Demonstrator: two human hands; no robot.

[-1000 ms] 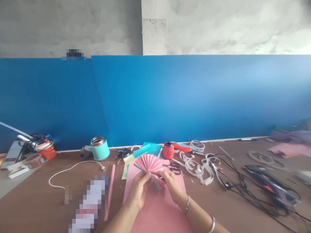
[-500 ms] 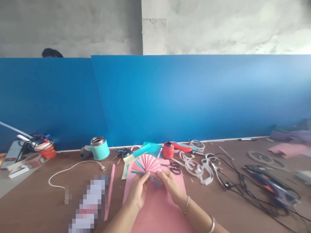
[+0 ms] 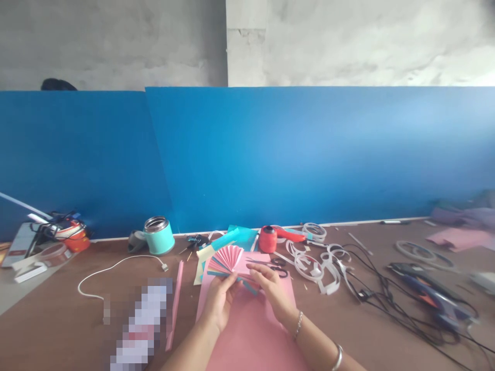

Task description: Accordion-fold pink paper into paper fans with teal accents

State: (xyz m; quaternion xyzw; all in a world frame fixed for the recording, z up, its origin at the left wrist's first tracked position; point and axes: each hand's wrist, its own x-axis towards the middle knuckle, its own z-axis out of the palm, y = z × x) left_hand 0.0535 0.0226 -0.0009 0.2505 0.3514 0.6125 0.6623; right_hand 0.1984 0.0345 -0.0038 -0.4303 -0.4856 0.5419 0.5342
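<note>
The left hand [image 3: 218, 301] grips the pleated fan [image 3: 226, 258] over the pink sheet [image 3: 255, 340]; whether the right hand [image 3: 273, 291] grips cannot be determined. Scissors [image 3: 281, 273] lie just beyond it; white strips [image 3: 314, 271] lie right, turquoise mug [image 3: 159, 239] far left.

"What does our brown table [image 3: 348, 337] carry?"

"Centrally, we see a pink sheet [image 3: 255, 337]; left of it, a pink strip [image 3: 176, 304], then our turquoise cup [image 3: 160, 240]."

"And right?"

"We have white strips [image 3: 328, 288] and black cables [image 3: 384, 286]."

Seemingly a craft workshop: bare wall [image 3: 116, 41], blue partition [image 3: 301, 154], and a desk [image 3: 127, 275] littered with paper [image 3: 253, 332], scissors [image 3: 274, 265] and cables [image 3: 364, 295].
</note>
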